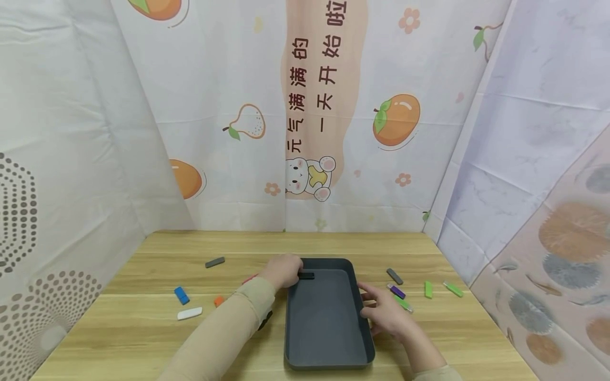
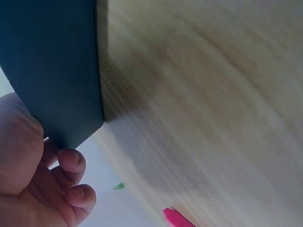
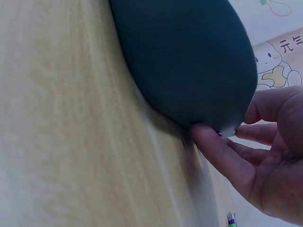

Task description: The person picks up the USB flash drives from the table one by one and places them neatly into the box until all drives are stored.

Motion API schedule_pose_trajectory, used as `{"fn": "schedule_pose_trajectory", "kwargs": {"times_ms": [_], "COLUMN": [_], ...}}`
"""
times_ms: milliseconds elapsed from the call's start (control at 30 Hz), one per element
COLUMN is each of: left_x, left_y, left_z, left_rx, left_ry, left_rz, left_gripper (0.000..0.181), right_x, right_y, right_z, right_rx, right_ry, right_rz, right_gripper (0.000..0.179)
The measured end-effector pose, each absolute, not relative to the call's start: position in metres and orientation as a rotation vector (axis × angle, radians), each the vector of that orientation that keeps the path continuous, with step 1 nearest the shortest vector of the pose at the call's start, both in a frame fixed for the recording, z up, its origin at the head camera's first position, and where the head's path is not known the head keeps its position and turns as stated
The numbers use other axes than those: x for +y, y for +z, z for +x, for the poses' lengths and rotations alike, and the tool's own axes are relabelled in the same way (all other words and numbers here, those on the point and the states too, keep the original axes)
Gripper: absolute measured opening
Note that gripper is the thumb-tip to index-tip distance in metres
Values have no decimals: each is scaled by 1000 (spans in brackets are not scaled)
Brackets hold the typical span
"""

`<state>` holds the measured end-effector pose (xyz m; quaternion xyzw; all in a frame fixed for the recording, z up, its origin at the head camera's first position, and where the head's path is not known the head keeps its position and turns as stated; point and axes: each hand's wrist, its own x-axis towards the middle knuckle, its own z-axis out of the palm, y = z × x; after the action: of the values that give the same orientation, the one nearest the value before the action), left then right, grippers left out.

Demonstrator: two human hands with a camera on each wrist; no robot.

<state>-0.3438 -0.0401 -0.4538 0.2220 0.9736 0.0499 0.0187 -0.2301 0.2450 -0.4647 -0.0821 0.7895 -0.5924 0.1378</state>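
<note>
Head cam: bright, even, diffuse light; tray (image 1: 329, 317) fairly sharp, curtain (image 1: 538, 159) to R of it a bit soft. Wrist cams: dimmer, hazier, w/ bluish cast on tray; soft shadow on bench (image 2: 213, 94) just beside tray, grain blurred; curtain beyond tray washed-out in L wrist.

this looks like a makeshift booth around a wood-grain table (image 1: 371, 242), screened at the back and on both sides. the back curtain (image 1: 229, 58) is white, printed with cartoon fruit (image 1: 396, 120), a little bear (image 1: 310, 178) and chinese characters (image 1: 329, 75); the left curtain (image 1: 81, 137) carries dotted patterns (image 1: 19, 209), the right curtain (image 1: 534, 132) orange and grey rounds (image 1: 574, 233). whether it stands in a home or a workplace cannot be told.
</note>
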Motion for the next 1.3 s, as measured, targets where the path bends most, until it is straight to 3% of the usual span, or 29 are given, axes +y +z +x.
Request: {"fn": "schedule_pose_trajectory", "kwargs": {"times_ms": [533, 867, 1300], "left_x": [-54, -62, -84], "left_y": [-443, -426, -404], "left_z": [-343, -339, -317], "left_rx": [2966, 2967, 3049], "left_ry": [283, 446, 490], "left_rz": [828, 867, 928], "left_gripper": [14, 31, 31], "right_x": [244, 245, 247], "right_y": [-465, -465, -467], "right_z": [-229, -229, -231], "right_rx": [2290, 2293, 2311], "right_ry": [-1711, -1715, -1705], "right_rz": [-216, -217, -218], "right_gripper": [78, 78, 78]}}
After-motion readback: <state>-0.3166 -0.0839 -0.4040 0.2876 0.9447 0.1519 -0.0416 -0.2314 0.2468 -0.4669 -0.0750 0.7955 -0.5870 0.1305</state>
